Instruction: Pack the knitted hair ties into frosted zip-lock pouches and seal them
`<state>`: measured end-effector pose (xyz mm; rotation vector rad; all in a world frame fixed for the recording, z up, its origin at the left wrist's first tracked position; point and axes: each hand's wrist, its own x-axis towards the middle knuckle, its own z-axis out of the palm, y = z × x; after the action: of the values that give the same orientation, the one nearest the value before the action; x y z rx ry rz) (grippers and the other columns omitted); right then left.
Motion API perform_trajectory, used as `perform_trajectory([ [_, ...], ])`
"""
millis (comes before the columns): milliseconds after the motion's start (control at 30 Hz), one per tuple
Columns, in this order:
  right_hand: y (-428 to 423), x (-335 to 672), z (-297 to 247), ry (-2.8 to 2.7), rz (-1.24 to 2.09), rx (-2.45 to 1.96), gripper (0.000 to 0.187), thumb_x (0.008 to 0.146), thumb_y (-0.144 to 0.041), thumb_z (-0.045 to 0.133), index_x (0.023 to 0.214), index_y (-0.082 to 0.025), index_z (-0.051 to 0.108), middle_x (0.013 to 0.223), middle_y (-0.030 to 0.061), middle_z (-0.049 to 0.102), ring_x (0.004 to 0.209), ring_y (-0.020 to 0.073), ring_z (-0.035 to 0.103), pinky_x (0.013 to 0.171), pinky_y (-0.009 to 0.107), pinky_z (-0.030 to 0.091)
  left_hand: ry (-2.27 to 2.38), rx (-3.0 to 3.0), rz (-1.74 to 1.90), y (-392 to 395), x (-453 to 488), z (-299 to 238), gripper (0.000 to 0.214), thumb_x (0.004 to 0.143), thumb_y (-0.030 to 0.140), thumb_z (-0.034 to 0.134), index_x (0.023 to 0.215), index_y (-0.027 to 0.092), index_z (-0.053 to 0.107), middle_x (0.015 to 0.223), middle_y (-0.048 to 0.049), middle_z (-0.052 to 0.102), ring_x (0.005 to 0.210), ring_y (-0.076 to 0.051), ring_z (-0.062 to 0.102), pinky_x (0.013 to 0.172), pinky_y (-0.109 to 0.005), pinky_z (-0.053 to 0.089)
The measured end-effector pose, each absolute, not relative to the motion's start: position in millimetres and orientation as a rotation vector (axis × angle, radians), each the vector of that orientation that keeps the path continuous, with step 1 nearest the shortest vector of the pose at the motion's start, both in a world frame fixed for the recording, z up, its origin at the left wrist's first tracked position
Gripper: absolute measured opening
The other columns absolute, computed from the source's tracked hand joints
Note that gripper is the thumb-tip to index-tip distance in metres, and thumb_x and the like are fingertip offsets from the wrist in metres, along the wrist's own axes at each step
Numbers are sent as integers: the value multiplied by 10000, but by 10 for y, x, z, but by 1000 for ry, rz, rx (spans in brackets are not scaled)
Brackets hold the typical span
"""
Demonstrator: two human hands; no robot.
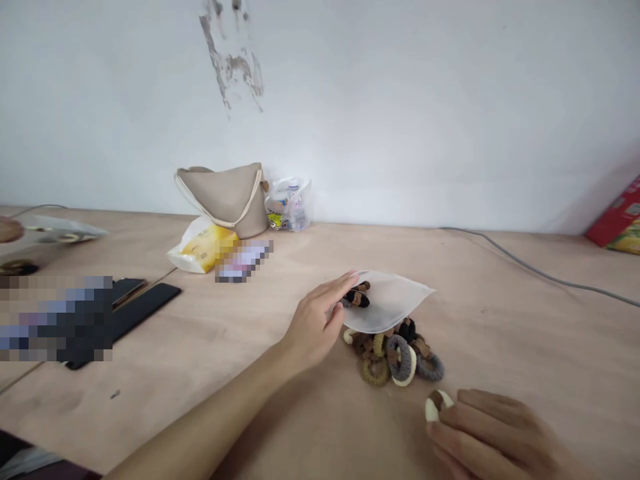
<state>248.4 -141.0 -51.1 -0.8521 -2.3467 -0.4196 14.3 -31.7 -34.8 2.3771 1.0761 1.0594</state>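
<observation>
My left hand (pixel 315 323) grips the left side of a frosted plastic bag (pixel 393 303), its thumb by the bag's mouth, which gapes toward me. Inside the bag lie a few dark hair ties (pixel 357 295). Just below the bag's mouth is a heap of hair ties (pixel 399 357) in grey, black, brown, olive and cream, several of them with brown tags. To the lower right of that heap, my right hand (pixel 493 430) pinches a cream hair tie (pixel 433 408) with a brown band; part of it is hidden by the fingers.
At the back stand a beige handbag (pixel 225 193), a clear bag of small items (pixel 290 205) and a yellow-white packet (pixel 205 250). A black slab-like object (pixel 145 313) lies left. Another person's hand (pixel 10 230) is beside a plastic bag (pixel 65 228). A grey cable (pixel 520 260) and red box (pixel 617 217) are right.
</observation>
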Motion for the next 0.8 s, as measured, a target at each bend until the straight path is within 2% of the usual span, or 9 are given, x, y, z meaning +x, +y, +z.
perform_trajectory([
  [133, -1141, 2439, -304, -2303, -510, -715, 157, 808, -116, 549, 923, -201, 612, 785, 28, 675, 662, 169, 635, 603, 275, 523, 1060, 2402, 1060, -313, 142, -336, 526, 818, 78, 362, 1307, 219, 496, 1352, 1, 511, 1243, -160, 482, 1076, -301, 362],
  [300, -773, 2350, -265, -2240, -332, -885, 192, 871, -139, 490, 1020, -214, 586, 997, 59, 669, 828, 159, 645, 694, 270, 522, 1046, 2416, 1049, -311, 126, -340, 546, 802, 54, 367, 1309, 214, 488, 1353, -11, 508, 1241, -164, 484, 1069, -331, 375],
  [433, -877, 2505, -411, -2235, -131, -907, 230, 851, -96, 486, 1036, -199, 577, 937, 53, 671, 813, 143, 638, 685, 249, 522, 1044, 2415, 1034, -308, 123, -349, 537, 801, 48, 355, 1303, 177, 492, 1350, -31, 512, 1245, -160, 479, 1073, -334, 370],
  [533, -1039, 2608, -543, -2322, -63, -876, 254, 843, -97, 494, 1071, -178, 572, 932, 64, 667, 780, 138, 624, 647, 247, 518, 1056, 2400, 1031, -311, 129, -345, 518, 824, 72, 357, 1309, 198, 486, 1357, -18, 504, 1251, -164, 473, 1078, -342, 367],
  [700, -1072, 2561, -737, -2422, -492, -751, 280, 860, -119, 475, 1106, -189, 589, 1087, 66, 667, 920, 200, 608, 742, 335, 522, 1056, 2380, 1017, -316, 134, -326, 490, 852, 107, 370, 1318, 217, 477, 1364, -9, 498, 1257, -173, 465, 1085, -345, 358],
  [800, -1001, 2501, -743, -2461, -590, -712, 291, 891, -113, 405, 1113, -177, 582, 1102, 66, 663, 902, 205, 606, 755, 357, 517, 1033, 2365, 1000, -315, 126, -318, 470, 870, 126, 369, 1322, 202, 472, 1373, -22, 488, 1272, -181, 447, 1091, -354, 347],
])
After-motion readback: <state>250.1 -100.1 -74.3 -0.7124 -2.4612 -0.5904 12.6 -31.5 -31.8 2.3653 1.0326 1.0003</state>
